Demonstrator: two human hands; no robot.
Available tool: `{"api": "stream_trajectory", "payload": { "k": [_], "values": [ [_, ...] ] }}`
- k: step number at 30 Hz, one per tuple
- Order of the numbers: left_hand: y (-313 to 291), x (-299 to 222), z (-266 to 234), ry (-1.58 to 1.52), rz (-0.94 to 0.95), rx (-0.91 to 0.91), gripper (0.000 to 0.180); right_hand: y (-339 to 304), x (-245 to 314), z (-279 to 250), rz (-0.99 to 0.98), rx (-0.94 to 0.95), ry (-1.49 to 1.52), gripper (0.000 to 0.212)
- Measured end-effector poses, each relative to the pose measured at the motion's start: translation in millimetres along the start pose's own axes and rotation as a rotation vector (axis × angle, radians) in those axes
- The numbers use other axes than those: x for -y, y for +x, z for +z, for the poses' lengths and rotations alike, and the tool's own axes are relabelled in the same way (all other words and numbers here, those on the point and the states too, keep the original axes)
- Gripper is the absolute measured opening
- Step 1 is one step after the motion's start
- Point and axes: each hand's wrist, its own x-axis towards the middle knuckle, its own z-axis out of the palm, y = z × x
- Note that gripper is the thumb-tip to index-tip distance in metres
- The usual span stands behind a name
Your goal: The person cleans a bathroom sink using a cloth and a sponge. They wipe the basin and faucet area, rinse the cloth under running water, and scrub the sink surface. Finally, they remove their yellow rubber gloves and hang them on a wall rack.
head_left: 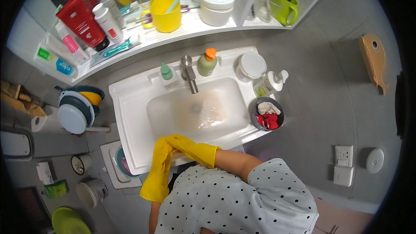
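Observation:
Both my hands wear long yellow rubber gloves and meet over the front left rim of the white sink [130, 134]. My left hand [163, 151] comes up from below, its glove cuff flaring at the wrist. From the right, my right hand [181, 143] reaches across and touches the left one near the fingers. The gloves overlap there, so how the fingers are bent, or what lies between them, is hidden. Cloudy water [210, 112] stands in the basin beyond my hands, under the metal tap [189, 73].
A dark tub [259, 122] of red and pale cloths sits on the sink's right rim, beside a pump bottle [268, 86] and a white lidded jar [251, 66]. A green bottle with orange top [207, 63] stands behind. Above hangs a shelf [190, 21] with cups and tubes.

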Motion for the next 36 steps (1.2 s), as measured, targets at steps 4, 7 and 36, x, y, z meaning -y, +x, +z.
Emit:
{"api": "stream_trajectory", "payload": {
  "k": [4, 7, 36],
  "values": [
    [-7, 38, -47, 0.069, 0.083, -0.128, 0.057, 6, 5, -14, -0.022, -0.045, -0.126, 0.041],
    [-10, 37, -48, -0.006, 0.137, -0.293, 0.063, -3, 35, -11, 0.056, -0.145, -0.578, 0.043],
    [22, -9, -26, 0.202, -0.080, -0.220, 0.049, -31, 67, 28, 0.042, 0.155, 0.567, 0.017]
  ]
}}
